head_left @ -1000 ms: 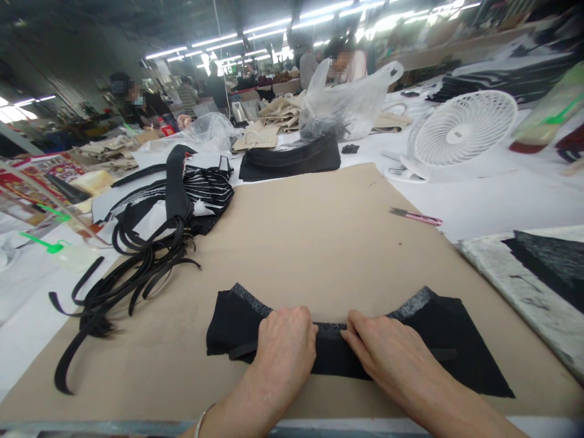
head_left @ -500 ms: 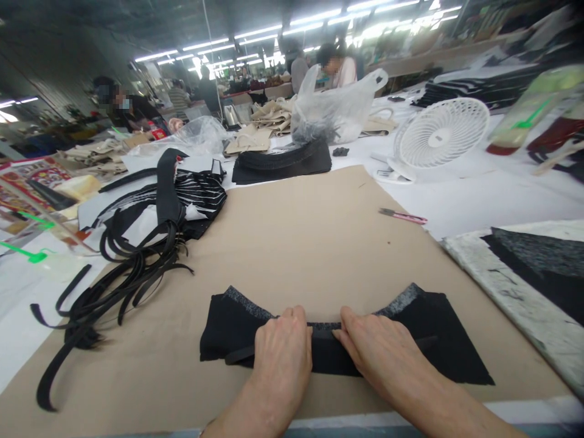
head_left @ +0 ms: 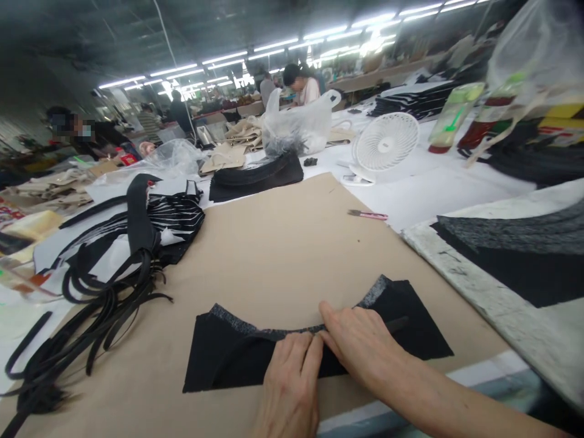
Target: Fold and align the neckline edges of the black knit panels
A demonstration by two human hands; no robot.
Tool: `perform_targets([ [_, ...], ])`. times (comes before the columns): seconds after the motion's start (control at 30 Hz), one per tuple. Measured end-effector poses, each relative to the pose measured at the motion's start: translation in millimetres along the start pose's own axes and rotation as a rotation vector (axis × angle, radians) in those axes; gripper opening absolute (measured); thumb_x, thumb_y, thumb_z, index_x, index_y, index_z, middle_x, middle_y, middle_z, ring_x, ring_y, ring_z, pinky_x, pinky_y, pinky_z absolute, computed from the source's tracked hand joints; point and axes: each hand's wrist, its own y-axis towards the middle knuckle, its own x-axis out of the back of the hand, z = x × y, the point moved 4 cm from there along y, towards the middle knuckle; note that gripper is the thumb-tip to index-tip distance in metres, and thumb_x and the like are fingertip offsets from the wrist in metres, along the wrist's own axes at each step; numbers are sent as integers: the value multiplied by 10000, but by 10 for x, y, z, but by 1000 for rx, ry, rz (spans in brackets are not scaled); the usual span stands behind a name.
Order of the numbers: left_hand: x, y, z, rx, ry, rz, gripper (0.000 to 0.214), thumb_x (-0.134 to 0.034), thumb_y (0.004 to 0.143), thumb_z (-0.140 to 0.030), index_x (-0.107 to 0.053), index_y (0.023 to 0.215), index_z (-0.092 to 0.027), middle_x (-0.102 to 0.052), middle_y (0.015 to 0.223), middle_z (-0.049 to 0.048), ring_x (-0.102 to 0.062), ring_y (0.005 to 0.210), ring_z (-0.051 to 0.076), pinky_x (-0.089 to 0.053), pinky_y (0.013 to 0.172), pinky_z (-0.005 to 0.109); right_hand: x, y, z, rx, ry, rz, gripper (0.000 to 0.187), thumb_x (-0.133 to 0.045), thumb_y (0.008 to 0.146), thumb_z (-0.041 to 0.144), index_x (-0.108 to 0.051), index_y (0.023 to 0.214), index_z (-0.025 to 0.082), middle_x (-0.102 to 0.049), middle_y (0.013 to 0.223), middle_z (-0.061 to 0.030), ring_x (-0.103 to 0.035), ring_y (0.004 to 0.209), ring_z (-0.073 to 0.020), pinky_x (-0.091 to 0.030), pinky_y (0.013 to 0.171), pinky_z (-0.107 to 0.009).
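Observation:
A black fabric piece (head_left: pixel 237 359) with a concave, speckled grey upper edge lies on the brown sheet in front of me. A narrow black strip (head_left: pixel 269 334) runs along that curve, and its other end shows past my right hand. My left hand (head_left: pixel 294 374) has its fingers bent and pressed together on the strip at the middle of the curve. Just right of it, my right hand (head_left: pixel 358 337) pinches strip and fabric edge, its fingertips almost touching the left ones. What lies under the fingertips is hidden.
Brown sheet (head_left: pixel 274 249) covers the table. Pink-handled thread snips (head_left: pixel 368 215) lie towards its right edge. Loose black strips (head_left: pixel 109 310) and striped black pieces are at left. A folded black stack (head_left: pixel 255 176), white fan (head_left: pixel 387 143) and white board (head_left: pixel 449 267) stand around.
The view has turned right. My left hand has moved closer to my right hand and lower on the fabric. The strip's left part now follows the curved edge.

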Motion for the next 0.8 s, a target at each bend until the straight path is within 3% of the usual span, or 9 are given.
perform_targets([
  [0.13, -112, -112, 49, -129, 181, 31, 420, -370, 873, -74, -493, 1274, -51, -642, 1055, 144, -584, 963, 230, -491, 811, 330, 111, -58, -60, 26, 30, -77, 172, -563, 925, 218, -552, 1083, 151, -639, 810, -74, -633, 781, -278, -453, 703, -364],
  [0.23, -134, -120, 73, -184, 263, 42, 396, -394, 896, -102, -515, 1270, -54, -660, 989, 115, -600, 880, 208, -500, 762, 311, 319, -63, -258, 4, 97, 41, 146, -644, 899, 302, -605, 932, 166, -644, 756, -58, -641, 749, -275, -427, 654, -330],
  [0.37, -168, -116, 63, -117, 254, 28, 391, -387, 916, -100, -551, 1270, -129, -665, 988, 80, -597, 894, 190, -480, 797, 306, 535, -49, -636, 13, 177, 169, 162, -678, 866, 335, -635, 774, 209, -644, 680, -20, -624, 691, -231, -343, 582, -276],
  [0.53, -196, -121, 28, -59, 282, -22, 390, -426, 918, -123, -590, 1259, -216, -667, 978, 62, -591, 873, 182, -456, 812, 312, 492, -19, -889, 33, 257, 217, 84, -666, 848, 268, -651, 779, 222, -655, 714, -1, -602, 683, -199, -311, 580, -257],
  [0.7, -170, -82, -7, -58, 307, -81, 351, -514, 896, -169, -625, 1216, -263, -675, 955, 30, -580, 842, 165, -444, 798, 298, 424, 17, -894, 18, 224, 177, 91, -637, 840, 216, -643, 749, 218, -651, 698, -3, -607, 681, -207, -298, 565, -261],
  [0.8, -164, -68, -19, -81, 367, -92, 323, -574, 881, -220, -639, 1188, -296, -678, 936, 14, -590, 816, 153, -448, 781, 288, 416, 25, -877, 21, 211, 165, 104, -634, 834, 193, -645, 732, 213, -653, 683, -8, -619, 683, -218, -350, 619, -280],
])
